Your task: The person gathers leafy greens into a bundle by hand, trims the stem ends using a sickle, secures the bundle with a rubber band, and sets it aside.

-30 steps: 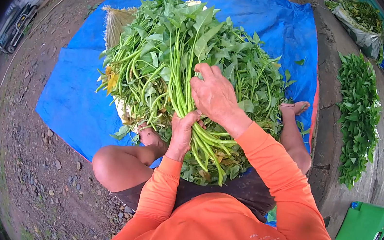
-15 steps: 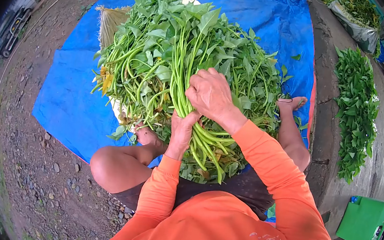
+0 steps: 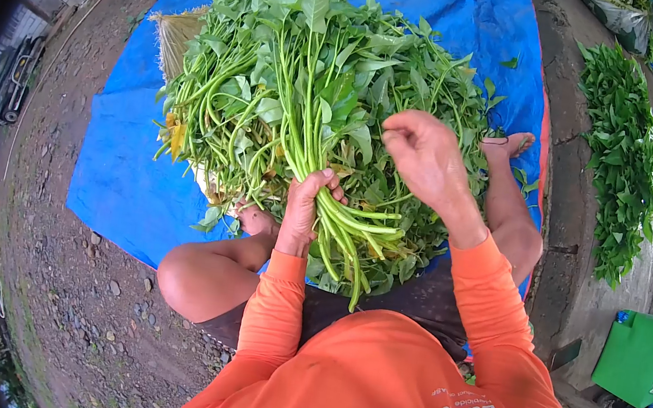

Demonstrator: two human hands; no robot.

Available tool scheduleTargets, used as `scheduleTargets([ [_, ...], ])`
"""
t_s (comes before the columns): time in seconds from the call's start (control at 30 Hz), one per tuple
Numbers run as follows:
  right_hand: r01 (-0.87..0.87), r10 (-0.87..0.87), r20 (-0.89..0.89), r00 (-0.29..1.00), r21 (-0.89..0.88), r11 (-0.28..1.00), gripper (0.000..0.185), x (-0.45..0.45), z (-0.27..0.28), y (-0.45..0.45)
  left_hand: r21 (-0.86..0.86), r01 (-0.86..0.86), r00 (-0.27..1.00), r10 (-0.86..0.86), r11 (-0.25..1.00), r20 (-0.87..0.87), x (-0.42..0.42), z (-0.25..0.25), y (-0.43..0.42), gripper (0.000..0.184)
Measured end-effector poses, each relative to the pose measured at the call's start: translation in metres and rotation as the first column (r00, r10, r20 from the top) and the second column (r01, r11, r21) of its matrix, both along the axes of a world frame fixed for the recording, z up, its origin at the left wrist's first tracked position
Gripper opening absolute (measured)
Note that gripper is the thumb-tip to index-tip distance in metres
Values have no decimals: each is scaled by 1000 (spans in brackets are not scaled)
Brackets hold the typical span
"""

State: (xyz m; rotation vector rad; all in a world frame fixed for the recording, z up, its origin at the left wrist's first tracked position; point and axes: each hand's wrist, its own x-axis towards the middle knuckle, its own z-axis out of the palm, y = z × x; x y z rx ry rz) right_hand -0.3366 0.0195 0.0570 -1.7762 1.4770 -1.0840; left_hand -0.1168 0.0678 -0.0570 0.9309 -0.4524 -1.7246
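Observation:
My left hand (image 3: 307, 210) is wrapped round the stems of a bunch of water spinach (image 3: 296, 120). Long green stalks and arrow-shaped leaves rise away from me above that fist, and the pale cut ends fan out below it to the right. My right hand (image 3: 430, 162) hovers to the right of the bunch, apart from it, with fingers curled in; whatever they may hold is hidden. Beneath both hands lies a large heap of the same greens (image 3: 413, 66), with some yellowed leaves (image 3: 176, 137) at its left side.
A blue tarp (image 3: 118, 175) spreads under the heap, between my crossed legs and beyond. At its left stands a frayed woven sack (image 3: 176, 41). On the concrete to the right are a long row of leafy bunches (image 3: 617, 170) and a green plastic container (image 3: 637, 358).
My right hand has let go of the bunch and moved right, away from the stalks. My left hand keeps its grip, and the stem ends now spread more to the right.

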Motion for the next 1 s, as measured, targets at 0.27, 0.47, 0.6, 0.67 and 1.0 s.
scheduleTargets([
  [0.27, -149, 29, 283, 959, 416, 897, 19, 66, -38, -19, -44, 34, 995, -30, 998, 98, -7, 2, -1, 24],
  [0.47, -201, -60, 474, 879, 482, 853, 17, 74, -64, -13, -54, 35, 997, -31, 998, 71, -2, 0, 1, 29],
  [0.6, -226, -25, 487, 873, 449, 864, 16, 73, -62, -15, -56, 41, 998, -38, 998, 48, -4, 0, 0, 36],
  [0.67, -221, -82, 500, 862, 517, 827, 17, 69, -56, -11, -65, 39, 997, -35, 997, 65, -4, 4, 0, 37],
  [1.0, -215, -179, 587, 790, 538, 815, 22, 62, -57, -11, -81, 106, 993, -101, 991, 68, -5, 1, 2, 38],
])
